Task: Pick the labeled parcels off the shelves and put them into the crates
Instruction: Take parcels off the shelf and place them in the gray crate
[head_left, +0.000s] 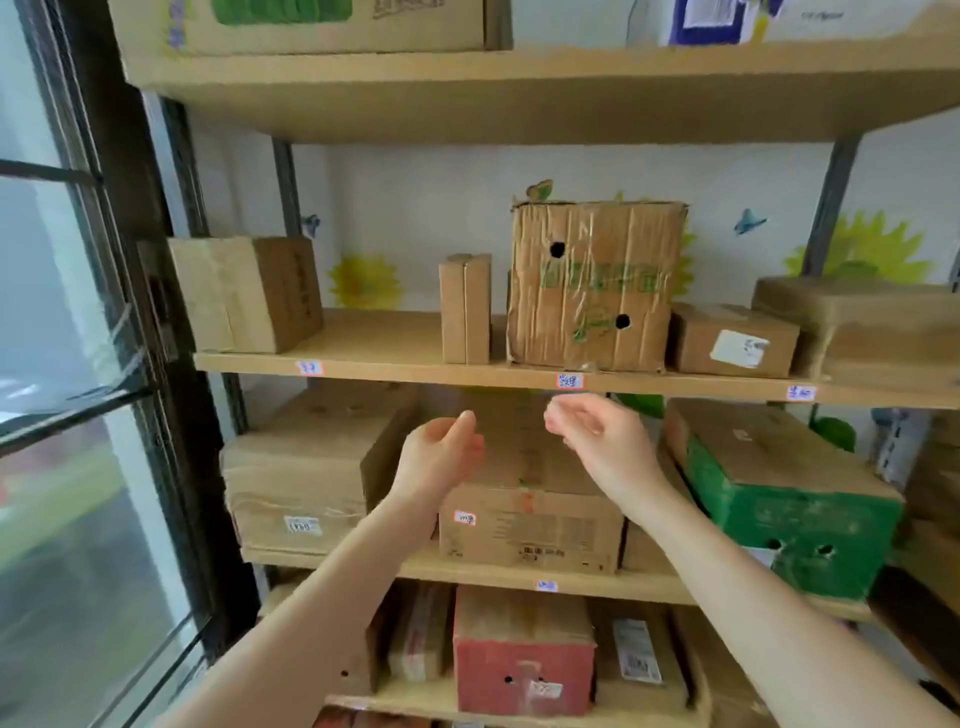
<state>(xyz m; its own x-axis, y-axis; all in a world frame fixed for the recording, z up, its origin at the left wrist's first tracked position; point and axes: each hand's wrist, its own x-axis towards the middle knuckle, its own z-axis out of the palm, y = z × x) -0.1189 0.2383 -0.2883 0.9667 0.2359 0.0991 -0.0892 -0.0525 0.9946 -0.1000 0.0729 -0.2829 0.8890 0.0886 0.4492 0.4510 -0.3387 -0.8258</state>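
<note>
Right below and between the left hand (441, 460) and right hand (597, 441), both loosely curled and holding nothing, sits a labeled parcel (530, 530) on the wooden shelf (478, 574); window (62, 364) off past the left hand.

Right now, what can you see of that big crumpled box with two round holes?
The crumpled box is brown cardboard under glossy clear tape, heavily creased, with faded green print and two round black holes in its front. It stands upright on the middle shelf, between a slim upright carton and a small labelled parcel.
</note>
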